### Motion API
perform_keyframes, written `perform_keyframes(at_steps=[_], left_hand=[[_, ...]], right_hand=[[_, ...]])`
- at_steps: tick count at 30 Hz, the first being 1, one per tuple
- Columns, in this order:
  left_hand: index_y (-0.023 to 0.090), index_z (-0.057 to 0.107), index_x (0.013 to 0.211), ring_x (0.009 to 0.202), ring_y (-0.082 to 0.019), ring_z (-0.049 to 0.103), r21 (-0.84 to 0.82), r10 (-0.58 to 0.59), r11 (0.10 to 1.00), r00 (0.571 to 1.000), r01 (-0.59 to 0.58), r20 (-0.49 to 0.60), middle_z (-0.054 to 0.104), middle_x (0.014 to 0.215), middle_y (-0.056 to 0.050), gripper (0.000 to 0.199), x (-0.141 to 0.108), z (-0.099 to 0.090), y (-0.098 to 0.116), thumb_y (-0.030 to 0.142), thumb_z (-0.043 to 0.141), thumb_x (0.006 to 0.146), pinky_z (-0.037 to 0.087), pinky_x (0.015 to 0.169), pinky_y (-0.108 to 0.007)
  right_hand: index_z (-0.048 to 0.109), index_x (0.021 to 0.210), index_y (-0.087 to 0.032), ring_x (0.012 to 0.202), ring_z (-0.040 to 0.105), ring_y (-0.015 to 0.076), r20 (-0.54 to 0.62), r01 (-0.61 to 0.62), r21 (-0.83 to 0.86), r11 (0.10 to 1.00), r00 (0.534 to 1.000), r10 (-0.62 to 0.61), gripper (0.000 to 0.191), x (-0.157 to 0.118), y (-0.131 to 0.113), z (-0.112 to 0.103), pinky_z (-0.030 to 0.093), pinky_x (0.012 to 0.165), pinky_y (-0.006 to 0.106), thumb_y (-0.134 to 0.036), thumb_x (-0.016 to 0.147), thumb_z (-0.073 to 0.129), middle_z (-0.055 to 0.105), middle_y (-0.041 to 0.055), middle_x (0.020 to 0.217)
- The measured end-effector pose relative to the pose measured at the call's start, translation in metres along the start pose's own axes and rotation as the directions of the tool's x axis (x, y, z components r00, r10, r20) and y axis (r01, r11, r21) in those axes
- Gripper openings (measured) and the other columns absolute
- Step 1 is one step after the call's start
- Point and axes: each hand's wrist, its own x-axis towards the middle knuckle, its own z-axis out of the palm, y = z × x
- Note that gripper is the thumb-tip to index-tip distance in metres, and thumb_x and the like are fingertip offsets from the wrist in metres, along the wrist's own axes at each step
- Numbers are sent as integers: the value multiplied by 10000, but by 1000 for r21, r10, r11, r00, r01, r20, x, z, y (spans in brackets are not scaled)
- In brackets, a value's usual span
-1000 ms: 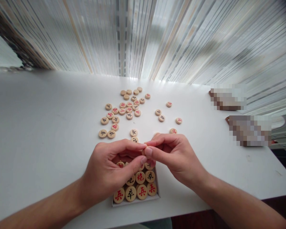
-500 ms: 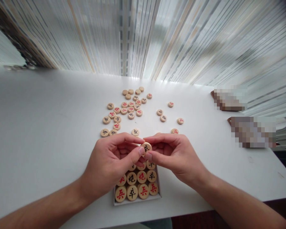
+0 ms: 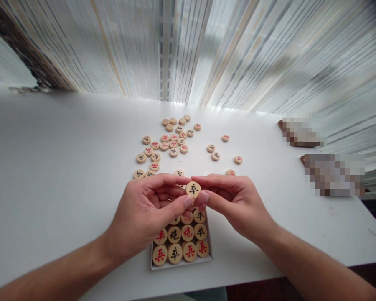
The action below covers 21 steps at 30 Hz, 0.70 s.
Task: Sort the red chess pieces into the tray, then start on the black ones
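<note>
A round wooden Chinese chess piece (image 3: 193,190) with a black character faces me, held between both hands above a shallow box. My left hand (image 3: 152,209) is closed, its thumb and fingers pinching the piece from the left. From the right, my right hand (image 3: 233,200) pinches the same piece with thumb and fingertips. Below them, the white box (image 3: 182,266) holds rows of pieces with red or black characters, such as a red-marked piece (image 3: 159,254) at the front left. My hands hide the box's far part.
Loose chess pieces (image 3: 173,144) lie scattered on the white table (image 3: 65,167) beyond my hands, some blank side up. Two blurred-out brown items (image 3: 332,174) (image 3: 301,131) sit at the right. A striped curtain (image 3: 181,50) hangs along the back edge.
The held piece has turned upright so its character faces me more fully, and it sits slightly higher. My right thumb has shifted to its lower right edge.
</note>
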Motion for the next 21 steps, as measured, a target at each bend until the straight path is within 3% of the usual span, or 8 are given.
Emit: perform_keyframes(at_steps=[7,12,16,21], left_hand=[[171,844,1026,751,-170,855,40,44,998,999,-43,-12,871,834,-26,189,-1,1,1,91,870,856,687,649,-143],[190,857,1028,809,-173,860,84,115,990,993,-113,-22,874,864,-22,194,-1,2,-1,87,862,864,701,718,-164],[187,860,1022,857,-180,862,102,143,985,989,-140,-26,884,940,-40,194,-1,1,-3,93,876,852,706,779,-184],[187,860,1026,847,-173,858,142,152,979,988,-145,-40,881,925,-32,201,-2,1,-3,104,885,845,704,775,-179]], right_hand=[[893,1088,-268,784,817,184,10,37,3,999,999,-37,237,-1,-1,1,703,710,270,-230,857,929,868,61,932],[887,1077,-268,893,841,211,1,103,-6,995,995,-103,261,-3,0,1,717,824,303,-162,842,929,869,59,995],[882,1082,-284,883,819,159,0,186,-85,979,982,-187,296,-4,0,0,691,817,232,-95,855,898,859,30,1000],[877,1086,-291,891,813,137,1,190,-90,978,982,-191,308,-5,0,1,678,824,199,-78,863,885,857,16,1002]])
